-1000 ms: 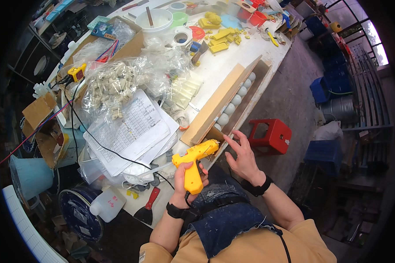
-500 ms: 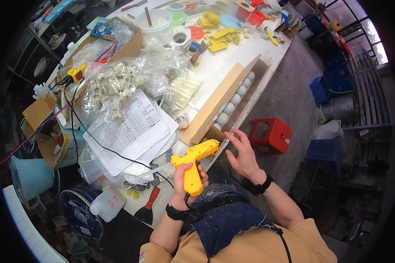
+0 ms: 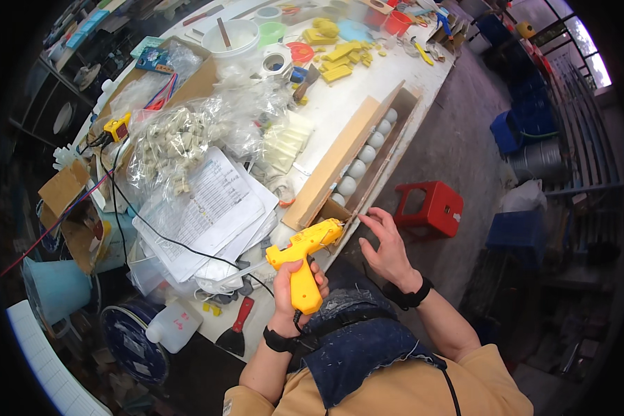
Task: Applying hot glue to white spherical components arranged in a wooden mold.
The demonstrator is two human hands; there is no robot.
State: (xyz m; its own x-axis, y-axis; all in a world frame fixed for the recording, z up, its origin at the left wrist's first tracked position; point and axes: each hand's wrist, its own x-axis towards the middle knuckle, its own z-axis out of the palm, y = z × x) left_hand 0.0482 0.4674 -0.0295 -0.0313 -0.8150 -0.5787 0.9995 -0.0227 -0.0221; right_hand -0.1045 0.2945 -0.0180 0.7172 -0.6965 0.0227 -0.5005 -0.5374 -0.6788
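A yellow hot glue gun [image 3: 304,277] is gripped in my left hand [image 3: 284,290], its nozzle pointing at the near end of a long narrow wooden box [image 3: 326,170]. Inside the box lies a row of several pale grey balls [image 3: 356,168]. My right hand [image 3: 387,248] hovers by the box's near right corner, fingers apart and holding nothing; whether a fingertip touches the edge I cannot tell. A clear glue stick [image 3: 249,269] sticks out behind the gun, and a black cord [image 3: 180,244] runs across the table.
Printed papers [image 3: 211,208] and a clear bag of small beige pieces [image 3: 177,142] lie left of the box. Yellow blocks [image 3: 340,61] and a white bucket [image 3: 230,38] stand farther back. A scraper with a red handle [image 3: 242,315] is at the near edge. A red stool [image 3: 430,208] stands right.
The view has shifted slightly, so the table and box sit a little differently in it. My left hand keeps its grip on the glue gun; the right hand stays open beside the box.
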